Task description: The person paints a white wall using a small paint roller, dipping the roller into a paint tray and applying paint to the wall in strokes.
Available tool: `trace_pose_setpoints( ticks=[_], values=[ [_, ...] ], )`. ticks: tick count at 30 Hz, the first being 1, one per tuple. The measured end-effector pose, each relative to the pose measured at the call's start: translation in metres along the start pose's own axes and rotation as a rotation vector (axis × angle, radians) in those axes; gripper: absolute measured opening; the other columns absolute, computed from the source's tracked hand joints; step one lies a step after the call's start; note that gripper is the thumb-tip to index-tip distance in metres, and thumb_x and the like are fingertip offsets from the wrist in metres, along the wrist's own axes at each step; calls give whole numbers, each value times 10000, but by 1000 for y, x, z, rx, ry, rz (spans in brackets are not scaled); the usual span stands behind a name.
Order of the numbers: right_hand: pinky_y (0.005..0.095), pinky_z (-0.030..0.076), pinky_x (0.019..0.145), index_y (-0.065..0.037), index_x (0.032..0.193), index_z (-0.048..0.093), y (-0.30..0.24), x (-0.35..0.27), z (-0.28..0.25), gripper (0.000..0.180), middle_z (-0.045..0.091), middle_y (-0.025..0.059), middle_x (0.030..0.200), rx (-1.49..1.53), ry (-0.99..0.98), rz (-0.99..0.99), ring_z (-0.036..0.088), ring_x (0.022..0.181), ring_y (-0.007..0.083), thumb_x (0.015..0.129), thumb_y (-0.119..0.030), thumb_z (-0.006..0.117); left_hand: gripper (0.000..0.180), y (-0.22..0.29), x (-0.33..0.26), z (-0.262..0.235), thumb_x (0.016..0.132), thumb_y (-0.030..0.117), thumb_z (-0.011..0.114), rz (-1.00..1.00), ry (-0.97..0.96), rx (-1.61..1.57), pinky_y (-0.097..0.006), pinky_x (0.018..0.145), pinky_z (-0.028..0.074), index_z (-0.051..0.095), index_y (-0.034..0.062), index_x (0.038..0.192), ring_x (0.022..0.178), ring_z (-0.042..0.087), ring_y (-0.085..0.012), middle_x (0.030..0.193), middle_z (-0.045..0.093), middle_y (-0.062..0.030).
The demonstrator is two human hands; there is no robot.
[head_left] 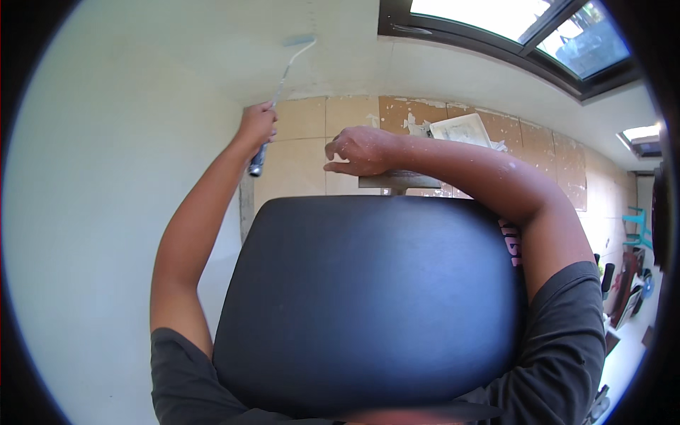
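Observation:
A paint roller (284,79) is gripped by its dark handle in my left hand (258,129), whose fingers wrap round it. Its pale roller head lies up at the white wall (177,42) ahead of me. My right hand (360,150), speckled with white paint, hovers in front of my body with fingers loosely bent and a gap to the thumb. Nothing shows in it. Beneath that hand is a brownish, flat-topped piece (400,181), partly hidden; whether the hand touches it I cannot tell.
A white paint tray (460,130) lies on brown sheeting (510,127) spattered with paint, over the tiled floor (294,152). Above right is a dark-framed window (489,35). A turquoise stool (639,228) and assorted household things stand far right. Wall runs close along my left.

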State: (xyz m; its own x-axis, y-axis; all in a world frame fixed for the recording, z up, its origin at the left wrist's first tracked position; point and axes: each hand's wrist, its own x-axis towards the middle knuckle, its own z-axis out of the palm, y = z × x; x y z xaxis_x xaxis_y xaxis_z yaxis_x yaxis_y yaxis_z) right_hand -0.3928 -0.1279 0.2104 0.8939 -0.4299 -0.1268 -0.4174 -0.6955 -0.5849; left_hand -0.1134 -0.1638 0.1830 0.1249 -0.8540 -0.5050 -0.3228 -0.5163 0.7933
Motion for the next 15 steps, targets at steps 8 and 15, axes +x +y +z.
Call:
trace_pose_setpoints(
  ticks=[8,15],
  values=[
    [513,502,783,-46,963,669,-2,4,-1,373,657,242,847,-8,-4,70,642,868,423,948,-411,590,165,-51,85,51,853,51,492,4,83,147,-343,437,427,641,-12,882,483,512,-195,660,568,-98],
    [516,502,768,-51,956,675,6,2,3,368,665,225,830,10,31,53,642,851,427,936,-411,603,228,5,16,2,911,84,542,51,-47,-170,-270,435,380,592,7,1119,519,468,-113,730,515,-27]
  ],
)
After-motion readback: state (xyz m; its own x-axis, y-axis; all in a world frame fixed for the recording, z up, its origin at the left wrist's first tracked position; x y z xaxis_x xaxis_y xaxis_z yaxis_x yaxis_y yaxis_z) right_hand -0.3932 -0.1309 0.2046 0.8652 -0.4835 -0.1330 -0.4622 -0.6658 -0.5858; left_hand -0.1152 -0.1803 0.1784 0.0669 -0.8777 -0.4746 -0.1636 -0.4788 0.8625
